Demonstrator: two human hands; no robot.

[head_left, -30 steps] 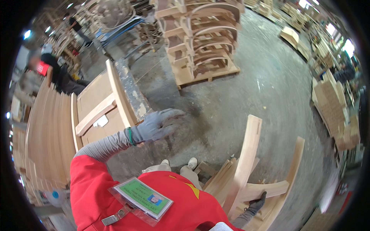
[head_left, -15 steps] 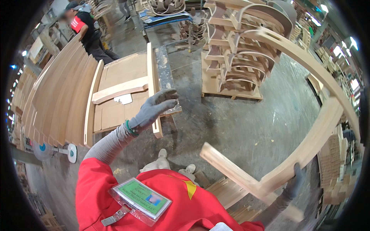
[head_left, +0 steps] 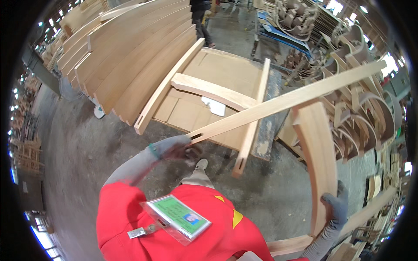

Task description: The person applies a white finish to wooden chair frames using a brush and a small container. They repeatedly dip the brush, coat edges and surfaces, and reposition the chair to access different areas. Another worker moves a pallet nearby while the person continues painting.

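Observation:
I hold an H-shaped wooden frame of two long rails joined by a wide, curved crosspiece (head_left: 320, 161). My right hand (head_left: 337, 206) is closed around the crosspiece's edge, at the lower right. Slanting across the view is the frame's upper rail (head_left: 278, 105); its slotted end meets my left hand (head_left: 180, 149), whose slightly blurred fingers curl under it. The frame's other rail (head_left: 291, 245) runs low beside my body, partly hidden by my right arm. Beyond, a similar wooden frame (head_left: 213, 91) lies on a cardboard-topped stand (head_left: 235, 65), partly covered by the upper rail.
Tall curved boards (head_left: 139, 56) stand in a row left of the stand. Bent wooden parts (head_left: 361, 108) are stacked at the right. A white scrap (head_left: 213, 106) lies on the cardboard. A person's dark-trousered legs (head_left: 199, 24) show at the back.
The view has turned, and the stand appears farther right. My held frame has swung in front of me. The left hand, open in the air before, now closes at the rail's slotted end.

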